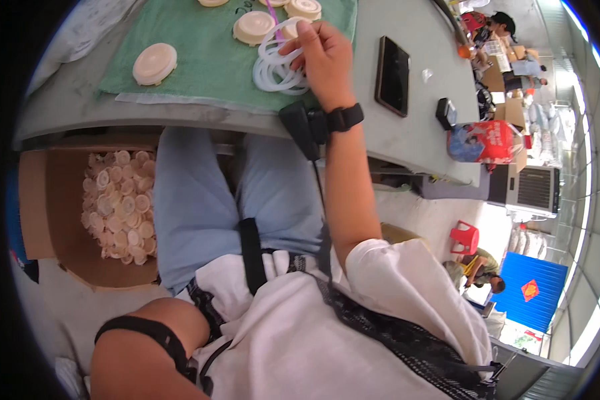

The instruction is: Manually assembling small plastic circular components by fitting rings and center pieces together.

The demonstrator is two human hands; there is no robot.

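Note:
My right hand [325, 59] is over the near edge of a green cloth [200, 67]. Its thumb and fingers are pinched on a translucent white ring [271, 50], part of a loose pile of such rings [279, 81]. Just beyond them lie several cream round plastic caps, one cap [253, 27] close to the rings and another cap [155, 64] apart at the left. A thin purple strip [273, 19] runs between the caps and behind the rings. My left arm [147, 347] bends out at the lower left, and its hand is out of the picture.
A dark phone [393, 76], a small black case [446, 114] and a red bag [483, 142] are on the grey table [427, 143] to the right. A cardboard box [37, 207] full of cream caps stands by my left leg. Other people are in the background at right.

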